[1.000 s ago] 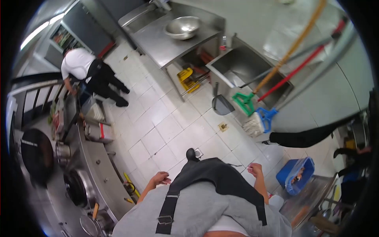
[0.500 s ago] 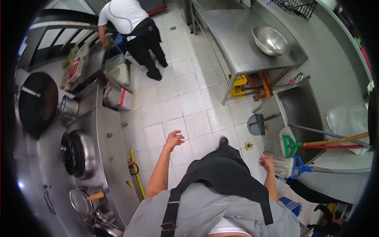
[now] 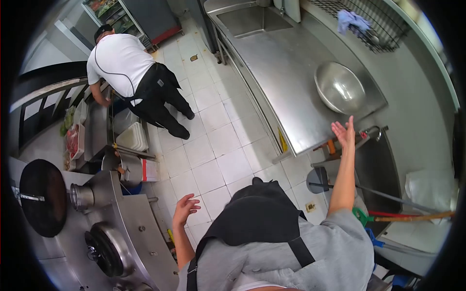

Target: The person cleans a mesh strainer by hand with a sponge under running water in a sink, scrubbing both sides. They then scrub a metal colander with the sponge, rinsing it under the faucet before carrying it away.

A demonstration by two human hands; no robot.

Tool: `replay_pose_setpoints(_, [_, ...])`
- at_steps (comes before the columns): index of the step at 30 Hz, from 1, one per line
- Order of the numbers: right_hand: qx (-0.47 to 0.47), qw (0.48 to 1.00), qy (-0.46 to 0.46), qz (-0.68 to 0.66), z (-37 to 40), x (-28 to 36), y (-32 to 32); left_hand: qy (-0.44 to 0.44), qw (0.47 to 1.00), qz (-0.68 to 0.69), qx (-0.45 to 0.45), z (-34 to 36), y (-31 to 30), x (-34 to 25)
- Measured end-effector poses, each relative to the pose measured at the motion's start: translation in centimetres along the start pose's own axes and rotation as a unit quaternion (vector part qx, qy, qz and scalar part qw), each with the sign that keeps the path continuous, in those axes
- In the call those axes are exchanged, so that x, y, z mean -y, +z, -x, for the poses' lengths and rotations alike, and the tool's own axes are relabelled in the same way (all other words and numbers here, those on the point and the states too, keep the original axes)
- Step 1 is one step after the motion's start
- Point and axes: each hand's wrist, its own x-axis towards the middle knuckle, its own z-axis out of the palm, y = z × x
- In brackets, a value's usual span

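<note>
The person's right hand [image 3: 345,132] was raised at the right of the scene, palm open and fingers spread, holding nothing. It hovered just off the near right corner of the long steel desk [image 3: 286,63], not clearly touching it. The metal bowl [image 3: 340,88] stood upright and empty on that desk, just beyond the hand, towards the far side. A tap [image 3: 371,132] stuck out just to the right of the fingers, above a low steel basin [image 3: 383,169].

The left hand [image 3: 186,208] hung lower and nearer, fingers loosely apart and slightly curled, also holding nothing. It was over the white tiled floor [image 3: 213,140], close beside the curved edge of the cooking range [image 3: 141,233] on the left.

On the range lay a black wok [image 3: 42,196] and, nearer, a dark round burner [image 3: 104,252]. A grey dustpan [image 3: 318,179] leaned by the low basin, and a green mop head [image 3: 360,216] with a wooden handle [image 3: 417,217] lay across the near right. At the far end of the desk was a built-in sink [image 3: 247,19]. A wire basket [image 3: 376,24] on the far right held a blue cloth [image 3: 353,21]. A co-worker [image 3: 128,72] in a white shirt and black apron bent over the counter at the far left, well apart from the person.
</note>
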Motion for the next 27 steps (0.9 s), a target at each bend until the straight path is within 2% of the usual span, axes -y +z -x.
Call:
replay_pose_setpoints(1, [-0.047, 0.999, 0.014, -0.013, -1.6, -0.2, 2.9, 0.024, 0.995, 0.091, -0.020, 0.1, -0.8, -1.5])
replay_pose_setpoints(3, [0.036, 0.995, 0.002, -0.093, -12.4, -3.1, 2.9, 0.072, 0.957, 0.275, -0.058, -0.4, -1.6, -3.9])
replay_pose_setpoints(4, [0.078, 0.988, 0.002, -0.132, -17.7, -4.5, 3.0, 0.074, 0.955, 0.281, -0.063, -1.6, -1.9, -4.9])
replay_pose_setpoints(6, [-0.045, 0.972, -0.074, -0.216, -18.5, -6.2, 7.8, 0.079, 0.954, 0.283, -0.063, -5.0, -3.0, -7.1])
replay_pose_setpoints(8, [-0.045, 0.965, -0.082, -0.247, -20.7, -8.9, 10.7, 0.082, 0.956, 0.283, 0.011, -10.2, -2.9, -10.5])
replay_pose_setpoints(10, [-0.025, 0.971, -0.082, -0.222, -20.1, -12.0, 13.9, 0.081, 0.956, 0.267, 0.089, -15.9, -1.0, -16.2])
replay_pose_setpoints(13, [0.052, 0.975, -0.060, -0.208, -14.6, -15.5, 20.4, 0.083, 0.950, 0.180, 0.239, -25.7, 2.8, -25.6])
replay_pose_setpoints(16, [0.044, 0.989, 0.011, -0.140, -10.0, -18.1, 27.4, 0.078, 0.917, 0.105, 0.377, -34.5, 7.8, -34.6])
replay_pose_setpoints(18, [0.021, 0.995, 0.018, -0.099, -7.3, -19.0, 32.9, 0.072, 0.899, 0.065, 0.427, -38.3, 11.5, -40.7])
replay_pose_setpoints(21, [0.080, 0.992, 0.042, -0.083, -4.9, -20.1, 39.1, 0.037, 0.918, 0.031, 0.393, -41.9, 16.6, -49.7])
replay_pose_setpoints(22, [0.118, 0.991, 0.032, -0.060, -4.7, -20.3, 40.8, 0.025, 0.906, 0.024, 0.422, -44.4, 17.2, -51.4])
replay_pose_setpoints(24, [0.136, 0.990, 0.024, -0.022, -5.3, -20.2, 43.5, -0.003, 0.878, 0.012, 0.479, -49.6, 18.6, -53.7])
replay_pose_setpoints(25, [0.146, 0.989, 0.022, -0.001, -6.4, -20.2, 44.4, -0.008, 0.905, 0.001, 0.425, -51.3, 19.3, -54.3])
replay_pose_setpoints(27, [0.114, 0.993, 0.007, 0.024, -9.2, -20.7, 46.0, -0.006, 0.920, 0.019, 0.392, -54.6, 20.8, -54.4])
